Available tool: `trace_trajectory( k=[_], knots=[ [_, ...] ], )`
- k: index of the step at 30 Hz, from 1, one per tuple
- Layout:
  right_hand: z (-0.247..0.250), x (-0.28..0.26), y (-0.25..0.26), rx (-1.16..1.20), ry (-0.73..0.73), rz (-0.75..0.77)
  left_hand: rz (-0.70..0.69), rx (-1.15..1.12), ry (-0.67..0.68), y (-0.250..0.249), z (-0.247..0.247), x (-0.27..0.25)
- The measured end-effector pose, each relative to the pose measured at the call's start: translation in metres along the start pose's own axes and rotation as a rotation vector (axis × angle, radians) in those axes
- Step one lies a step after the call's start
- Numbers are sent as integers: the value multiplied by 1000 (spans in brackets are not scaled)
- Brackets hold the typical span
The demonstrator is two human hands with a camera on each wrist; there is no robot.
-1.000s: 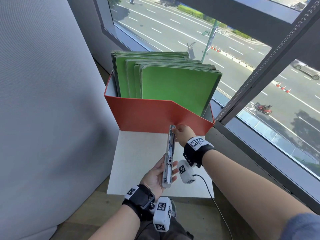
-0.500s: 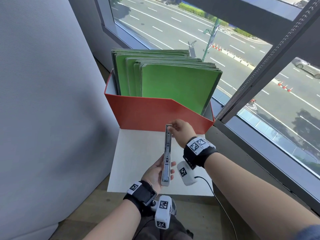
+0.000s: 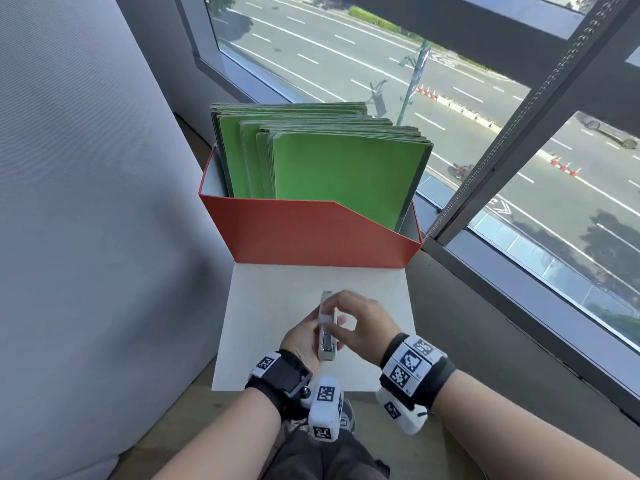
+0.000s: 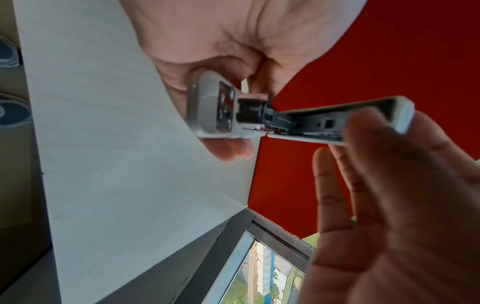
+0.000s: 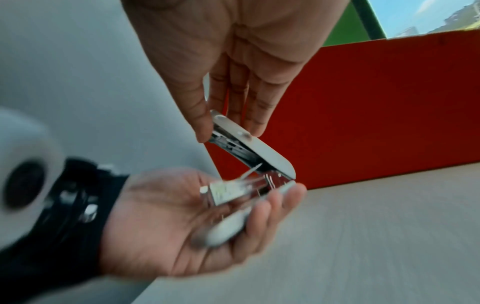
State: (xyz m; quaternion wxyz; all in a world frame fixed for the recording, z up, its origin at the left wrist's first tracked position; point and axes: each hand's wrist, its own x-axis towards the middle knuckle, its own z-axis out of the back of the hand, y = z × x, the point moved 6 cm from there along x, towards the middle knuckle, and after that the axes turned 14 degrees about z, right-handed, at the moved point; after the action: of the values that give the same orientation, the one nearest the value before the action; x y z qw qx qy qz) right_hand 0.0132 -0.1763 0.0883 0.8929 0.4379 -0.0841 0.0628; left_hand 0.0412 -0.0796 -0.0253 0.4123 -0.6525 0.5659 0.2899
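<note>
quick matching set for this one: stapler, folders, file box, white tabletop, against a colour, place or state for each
1 stapler
2 folders
3 file box
4 white tabletop

a green, standing upright in the box
b orange-red, beyond the hands
c hinged open, held by left hand and right hand
d pale, below the hands

Pairs: 1-c, 2-a, 3-b, 4-d

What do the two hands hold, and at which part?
A white stapler, swung open. The left hand cradles its base in the palm; the right hand pinches the free end of its cover.
</note>
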Motion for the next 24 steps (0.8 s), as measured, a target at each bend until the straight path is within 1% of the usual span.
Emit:
trace_trajectory(
  k=[2,4,6,7,9,10,12,14,15,16,18,20,24],
  knots=[
    [-9,-9,-1,-49,36,34,52,-3,54,1,-5,-4],
    [-17,-17,-5,-63,56,52,65,39,62,-1,-6,-5],
    [-20,-24,-7,-28,17,36,45,105,55,0,-6,-4],
    [-19,-27,-10,6,-24,0,25,126,57,0,-6,-5],
    [-14,-34,-19,90,-115,-138,-36,153,38,-1,-4,-4],
    [-14,-39,-27,130,-140,-243,-68,166,23,-2,-2,-3],
    [-22,-51,-46,237,-121,-500,-117,189,-5,-3,-2,-3],
    [-41,-62,-60,524,-76,-715,-130,189,-27,-3,-3,-2],
    [-51,-66,-64,686,-72,-777,-131,190,-28,-3,-5,-1],
    [-58,-68,-65,817,-89,-805,-134,206,-34,-2,-5,0],
    [-61,-67,-64,958,-135,-818,-146,255,-58,0,-4,4],
    [-64,-68,-64,995,-144,-812,-139,274,-74,3,-2,7],
    [-67,-69,-68,965,-124,-805,-131,268,-62,7,0,10]
  ],
)
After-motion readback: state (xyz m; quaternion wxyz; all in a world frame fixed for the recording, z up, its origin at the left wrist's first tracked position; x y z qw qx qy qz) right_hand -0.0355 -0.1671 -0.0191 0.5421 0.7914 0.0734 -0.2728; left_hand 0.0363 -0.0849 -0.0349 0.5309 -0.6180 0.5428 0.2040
